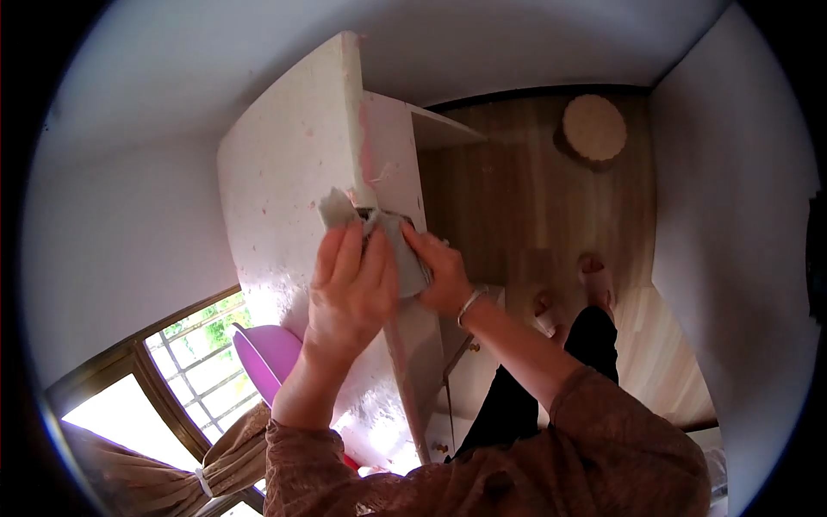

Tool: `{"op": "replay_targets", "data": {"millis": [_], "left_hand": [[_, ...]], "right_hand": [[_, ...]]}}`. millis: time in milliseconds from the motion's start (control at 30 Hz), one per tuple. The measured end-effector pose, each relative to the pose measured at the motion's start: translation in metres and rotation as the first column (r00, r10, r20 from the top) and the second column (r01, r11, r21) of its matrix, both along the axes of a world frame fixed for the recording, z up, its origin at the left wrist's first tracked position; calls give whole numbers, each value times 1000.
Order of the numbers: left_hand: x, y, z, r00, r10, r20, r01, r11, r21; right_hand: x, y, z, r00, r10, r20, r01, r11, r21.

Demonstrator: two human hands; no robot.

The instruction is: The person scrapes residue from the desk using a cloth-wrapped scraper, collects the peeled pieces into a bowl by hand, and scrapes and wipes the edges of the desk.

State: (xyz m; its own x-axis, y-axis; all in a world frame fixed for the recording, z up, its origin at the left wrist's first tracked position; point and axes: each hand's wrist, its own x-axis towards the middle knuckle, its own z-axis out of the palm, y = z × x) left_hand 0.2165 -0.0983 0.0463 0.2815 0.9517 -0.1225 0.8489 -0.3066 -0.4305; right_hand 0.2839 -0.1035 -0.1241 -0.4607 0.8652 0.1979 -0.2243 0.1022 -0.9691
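Observation:
My left hand point(353, 276) is closed, with its fingers bunched round a pale grey cloth point(338, 207) whose end sticks out past the fingertips. Beside it, my right hand point(441, 274) grips a grey, flat-sided thing point(403, 258) with a dark upper rim, thumb on top; its exact kind is unclear. Both hands meet over the edge of a white desk point(289, 164), and the left fingers touch or nearly touch that rim. My left fingers hide part of the grey thing.
On the desk by the barred window point(198, 353) stands a pink-purple basin point(267, 358). Drawers with small knobs point(474, 347) sit under the desk. A round stool point(594, 127) is on the wooden floor point(508, 189). A tied brown curtain point(233, 444) hangs at lower left.

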Motion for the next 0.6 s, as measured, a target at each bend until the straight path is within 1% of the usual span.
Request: {"op": "replay_targets", "data": {"millis": [33,67,133,167,200,233,267,300,333,367,433,467,500,533,567,600], "left_hand": [[-4,7,1,999,-6,41,6,1000,15],[-7,20,2,998,21,55,-25,997,72],[-10,32,0,997,14,71,-21,996,89],[-10,35,0,996,6,90,-15,994,105],[-8,34,2,990,32,136,-46,994,104],[-3,28,3,990,26,138,-41,994,106],[2,20,5,989,50,136,-59,996,68],[8,19,7,988,74,136,-79,996,30],[7,19,6,987,69,148,-79,995,61],[2,22,6,987,68,146,-77,995,60],[-8,39,5,987,21,159,-40,992,121],[-9,46,5,990,29,141,-45,993,108],[-10,45,4,989,35,141,-51,992,111],[-10,44,3,983,76,170,-92,992,86],[-10,43,3,973,117,198,-131,990,59],[-5,35,2,974,103,200,-115,992,48]], "right_hand": [[-2,8,3,1000,0,-26,0,1000,-5],[-6,20,4,1000,2,-29,-3,1000,-5],[-11,41,2,998,62,32,-63,998,27],[-9,38,2,997,61,35,-62,998,28],[-6,30,1,998,51,23,-52,998,32],[-2,23,2,999,39,11,-39,999,37],[2,17,4,999,31,12,-31,999,42],[9,16,13,996,73,41,-73,997,-13],[11,14,15,991,120,63,-115,991,-73],[8,19,14,991,118,61,-113,991,-74],[-3,42,15,987,69,148,-68,998,-10],[-7,47,14,987,72,145,-72,997,-8],[-10,49,10,992,26,124,-29,999,26],[-12,49,7,995,-18,101,12,998,54],[-8,38,5,995,-10,101,5,999,53],[1,21,3,995,29,97,-30,999,18]]}}
